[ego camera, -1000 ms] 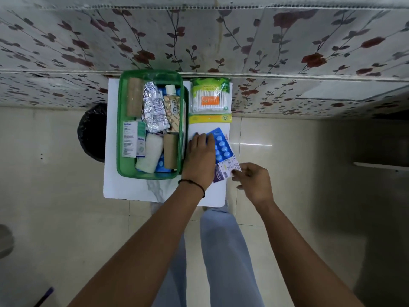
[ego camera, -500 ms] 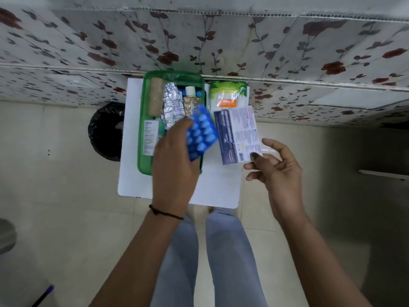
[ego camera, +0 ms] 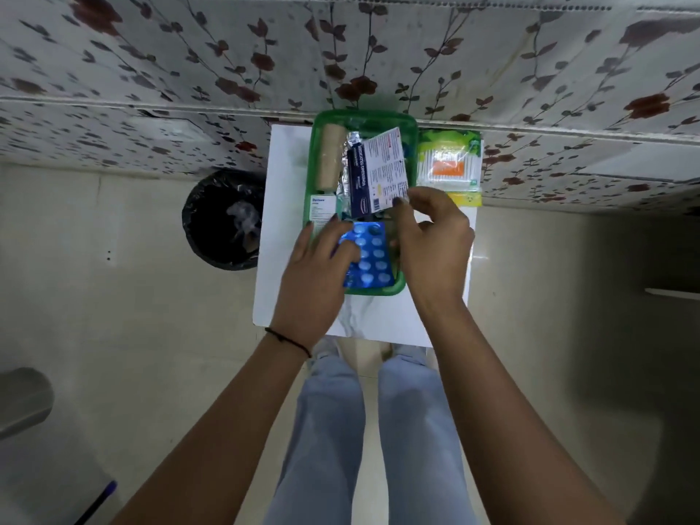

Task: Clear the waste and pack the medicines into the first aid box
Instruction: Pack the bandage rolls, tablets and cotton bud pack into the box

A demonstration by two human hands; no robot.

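Blue foil blister strip (ego camera: 366, 255) pressed into green plastic first aid box (ego camera: 411, 125) under left hand (ego camera: 316, 276), right hand (ego camera: 432, 240) pinching white-and-navy dressing packet (ego camera: 377, 172) above, liable to slip.

I look down on a pale tiled floor (ego camera: 113, 354) and, along the far side, a wall (ego camera: 189, 70) papered with red flowers on twigs. A small white table (ego camera: 288, 229) stands against it — just beside its left edge, a black-lined bin (ego camera: 223, 221).
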